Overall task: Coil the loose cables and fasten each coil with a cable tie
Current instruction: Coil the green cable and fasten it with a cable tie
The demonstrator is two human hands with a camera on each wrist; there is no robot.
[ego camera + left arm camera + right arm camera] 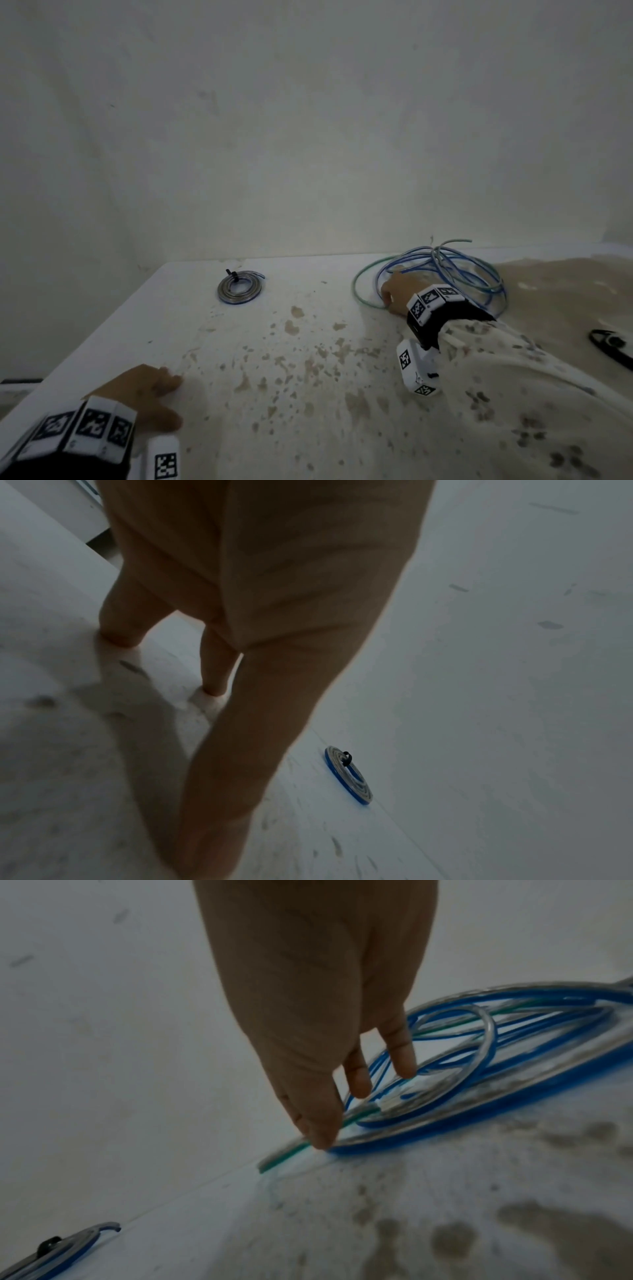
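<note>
A tangle of loose blue and clear cables (pixel 442 260) lies at the table's far right, with a green-striped cable (pixel 356 291) looping out on its left. My right hand (pixel 397 291) reaches into this tangle. In the right wrist view its fingers (pixel 322 1134) are extended, the foremost tip touching the green-striped cable (pixel 291 1152) beside the blue loops (pixel 514 1093); nothing is gripped. A finished coil (pixel 239 287) bound by a black tie lies at the far middle, also visible as the coil (pixel 347 773). My left hand (pixel 150 387) rests on the table near the front left, fingertips (pixel 214 688) down, holding nothing.
The white table (pixel 274 359) has brown speckles and ends at a pale wall behind. Its left edge runs diagonally past my left hand. Black cable ties (pixel 608 344) lie at the right edge of the view, beyond my right sleeve.
</note>
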